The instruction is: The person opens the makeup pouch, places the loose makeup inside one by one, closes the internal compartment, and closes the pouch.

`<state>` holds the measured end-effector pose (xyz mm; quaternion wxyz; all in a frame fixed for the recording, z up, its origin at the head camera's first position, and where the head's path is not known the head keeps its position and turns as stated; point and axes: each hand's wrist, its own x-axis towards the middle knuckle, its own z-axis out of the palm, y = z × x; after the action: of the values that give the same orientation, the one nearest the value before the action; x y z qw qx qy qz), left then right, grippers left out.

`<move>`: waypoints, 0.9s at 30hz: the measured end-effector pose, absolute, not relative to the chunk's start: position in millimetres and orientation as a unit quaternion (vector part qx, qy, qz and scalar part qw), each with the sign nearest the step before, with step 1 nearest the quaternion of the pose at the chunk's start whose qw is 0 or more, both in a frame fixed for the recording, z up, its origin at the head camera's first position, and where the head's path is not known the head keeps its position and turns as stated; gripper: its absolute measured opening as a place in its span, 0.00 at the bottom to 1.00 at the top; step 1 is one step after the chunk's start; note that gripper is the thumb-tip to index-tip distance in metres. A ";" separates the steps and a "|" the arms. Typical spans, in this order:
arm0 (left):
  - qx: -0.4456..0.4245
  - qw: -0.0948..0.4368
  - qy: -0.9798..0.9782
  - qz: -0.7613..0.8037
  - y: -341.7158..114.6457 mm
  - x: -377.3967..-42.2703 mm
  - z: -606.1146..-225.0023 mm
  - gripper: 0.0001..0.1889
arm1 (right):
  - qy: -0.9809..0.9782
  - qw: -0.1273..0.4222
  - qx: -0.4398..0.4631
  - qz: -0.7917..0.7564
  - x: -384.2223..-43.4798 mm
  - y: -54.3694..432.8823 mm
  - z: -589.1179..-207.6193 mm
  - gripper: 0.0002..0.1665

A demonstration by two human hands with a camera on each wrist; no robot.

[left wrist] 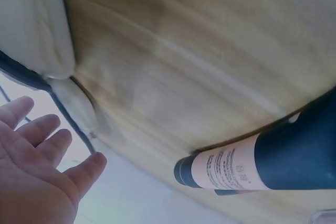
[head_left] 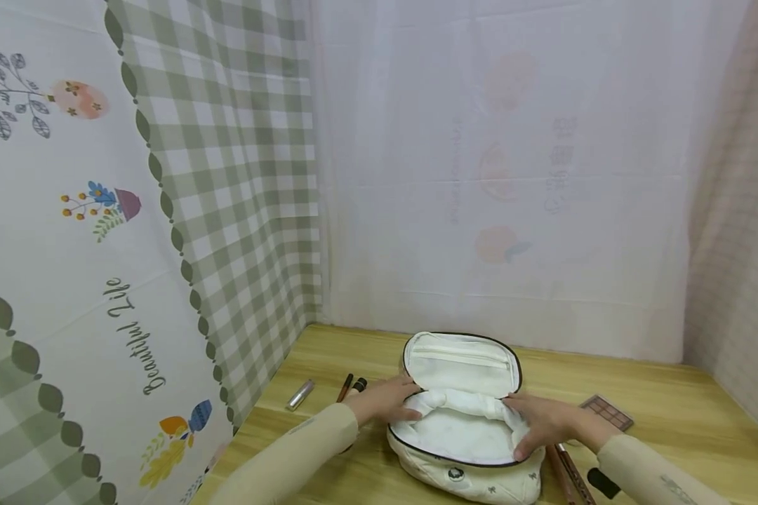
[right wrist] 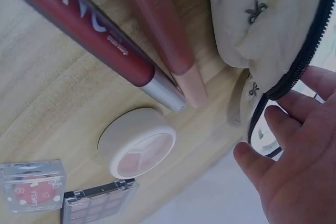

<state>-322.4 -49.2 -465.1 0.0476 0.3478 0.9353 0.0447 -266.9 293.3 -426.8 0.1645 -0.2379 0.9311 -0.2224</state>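
Note:
A cream makeup bag [head_left: 429, 468] with a dark zip edge and small bow prints stands on the table, its lid [head_left: 464, 365] raised and its white lining showing. At the bag's left rim is my left hand [head_left: 385, 401], thumb reaching over the opening. My right hand [head_left: 546, 421] rests at the right rim, its thumb pointing down along the edge. Both wrist views show the fingers spread and fairly straight by the zip edge, with nothing held. Beside the left hand lies a black tube with a pink label [left wrist: 228, 169].
Right of the bag lie a dark red tube [right wrist: 94, 30], a brownish-pink tube [right wrist: 163, 30], a round white compact [right wrist: 126, 135], an eyeshadow palette [head_left: 608, 412] and a clear blush case [right wrist: 37, 192]. A silver tube [head_left: 300, 395] lies at the left. Cloth curtains [head_left: 246, 154] enclose the table.

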 end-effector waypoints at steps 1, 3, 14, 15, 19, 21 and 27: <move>0.358 0.041 0.932 0.043 -50.4 -319.9 -463.9 0.32 | 0.931 0.166 -0.240 -0.220 -265.7 292.9 -426.6 0.61; 0.375 0.034 0.925 0.050 -53.7 -314.9 -461.0 0.32 | 0.932 0.162 -0.244 -0.216 -263.6 292.4 -426.4 0.62; 0.363 0.034 0.916 0.170 -93.8 -300.1 -452.7 0.32 | 0.938 0.129 -0.267 -0.179 -252.3 290.2 -428.7 0.62; 0.355 0.030 0.917 0.179 -98.8 -299.5 -452.6 0.32 | 0.937 0.127 -0.268 -0.182 -251.6 289.6 -428.9 0.62; 0.334 0.012 0.918 0.216 -118.9 -297.7 -451.9 0.30 | 0.934 0.117 -0.273 -0.198 -248.7 287.5 -429.3 0.59; 0.321 0.012 0.915 0.244 -129.3 -295.9 -451.2 0.30 | 0.933 0.119 -0.267 -0.210 -247.8 286.2 -430.0 0.58; 0.286 0.007 0.911 0.296 -158.2 -291.4 -446.8 0.31 | 0.945 0.128 -0.238 -0.186 -246.2 282.9 -439.2 0.60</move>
<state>-291.4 -158.2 -446.8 0.0070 0.2862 0.9113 0.2959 -246.2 282.9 -439.2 0.1282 -0.2383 0.9446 -0.1857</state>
